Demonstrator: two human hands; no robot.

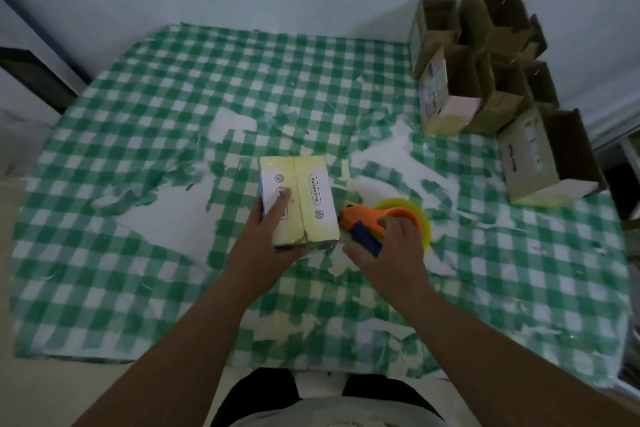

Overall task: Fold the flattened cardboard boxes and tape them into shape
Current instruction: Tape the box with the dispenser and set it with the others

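**One hand on the folded box, the other on the tape dispenser**

I stood over a table (104, 288) covered with a green-and-white checked cloth (145, 107). The cloth was badly torn, with ragged white patches showing through around the middle. The light was dim. A plain pale wall ran behind the table, and a dark strip crossed it at the far left.

The folded cardboard box (304, 198) stood near the middle of the table, directly in front of me. Its top face was pale yellow and white, with two flaps meeting in a seam down the centre. The long axis of that face, and the seam, ran away from me toward the wall, leaning slightly left at the far end. Small printed labels sat on each flap.

My left hand (266, 236) pressed on the box, fingers straight and flat across the left flap, thumb along the near edge.

My right hand (391, 250) was curled around the handle of an orange tape dispenser (370, 218) with a yellow roll, just right of the box, its nose pointing at the box's near right corner.

A cluster of assembled open boxes (485, 62) was piled at the far right corner.
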